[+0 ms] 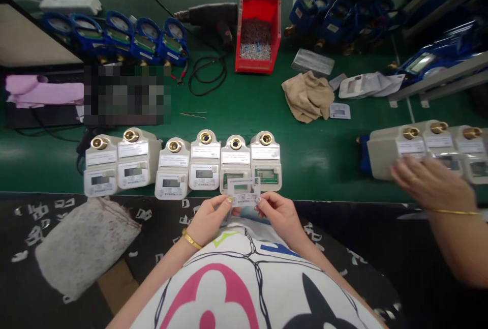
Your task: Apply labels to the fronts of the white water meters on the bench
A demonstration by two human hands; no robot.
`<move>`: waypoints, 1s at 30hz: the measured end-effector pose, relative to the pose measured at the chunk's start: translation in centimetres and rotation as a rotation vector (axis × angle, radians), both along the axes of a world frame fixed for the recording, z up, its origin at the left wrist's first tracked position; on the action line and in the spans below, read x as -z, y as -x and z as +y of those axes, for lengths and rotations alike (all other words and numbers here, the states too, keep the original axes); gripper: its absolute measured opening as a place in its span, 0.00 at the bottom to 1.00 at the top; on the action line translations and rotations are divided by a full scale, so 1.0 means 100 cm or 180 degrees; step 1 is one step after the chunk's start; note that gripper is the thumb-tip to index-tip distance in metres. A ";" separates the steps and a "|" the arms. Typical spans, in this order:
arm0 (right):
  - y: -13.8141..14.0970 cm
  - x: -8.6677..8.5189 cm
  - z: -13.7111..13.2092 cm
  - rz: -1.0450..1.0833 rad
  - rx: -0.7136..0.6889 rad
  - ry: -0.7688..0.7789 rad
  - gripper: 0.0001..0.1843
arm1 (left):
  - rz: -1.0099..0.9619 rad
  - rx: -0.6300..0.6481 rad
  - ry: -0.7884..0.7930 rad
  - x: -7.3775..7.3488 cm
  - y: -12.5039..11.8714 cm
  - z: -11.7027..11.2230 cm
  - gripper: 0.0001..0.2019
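My left hand [211,215] and my right hand [280,213] pinch opposite ends of a printed white faceplate label [244,198] with a cut-out window. It is held at the table's front edge, overlapping the lower part of a beige meter [235,157] whose green circuit board shows. Right of that one, another beige meter [266,152] also has its green board and display uncovered. To the left stand several beige meters, among them one [205,158] with a white faceplate around its display. Each meter has a brass fitting at its top.
A co-worker's hand [434,186] reaches over beige meters [412,143] at the right. Behind are a red bin [260,67] of small parts, a tan cloth [307,96], tweezers [193,114], a heat gun [213,13] and blue meters [147,41]. Label scraps lie on the floor.
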State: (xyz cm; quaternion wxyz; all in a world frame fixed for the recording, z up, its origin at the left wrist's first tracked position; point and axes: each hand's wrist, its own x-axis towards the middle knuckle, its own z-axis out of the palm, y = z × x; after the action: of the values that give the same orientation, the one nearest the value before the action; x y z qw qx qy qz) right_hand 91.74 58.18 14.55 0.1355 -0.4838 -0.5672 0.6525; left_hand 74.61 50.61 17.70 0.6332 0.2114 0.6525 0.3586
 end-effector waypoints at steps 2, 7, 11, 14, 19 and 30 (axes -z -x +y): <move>0.005 0.000 -0.004 -0.0075 0.0018 -0.0154 0.14 | 0.0658 0.0069 0.0023 0.003 0.003 -0.001 0.17; 0.014 0.000 -0.007 -0.0101 0.0087 -0.0353 0.14 | 0.1958 0.0297 0.0261 0.007 0.012 -0.004 0.12; 0.018 0.002 -0.002 0.0056 0.0166 -0.0059 0.13 | 0.1803 0.0341 0.0242 0.011 0.017 -0.003 0.13; 0.022 0.004 0.002 0.0014 0.0276 0.0049 0.14 | 0.1409 0.0164 0.0183 0.016 0.017 -0.001 0.14; 0.029 0.006 0.003 -0.0191 0.0288 0.0083 0.15 | 0.1424 0.0094 0.0248 0.021 0.016 0.002 0.13; 0.005 0.000 -0.001 0.0247 -0.0818 -0.1691 0.10 | 0.1531 0.0390 -0.1266 0.007 0.024 -0.024 0.06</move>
State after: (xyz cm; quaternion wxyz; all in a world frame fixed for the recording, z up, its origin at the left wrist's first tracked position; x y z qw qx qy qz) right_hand 91.28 58.07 14.58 0.1952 -0.3303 -0.7692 0.5111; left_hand 72.22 48.23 16.98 0.4274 0.4488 0.6866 0.3801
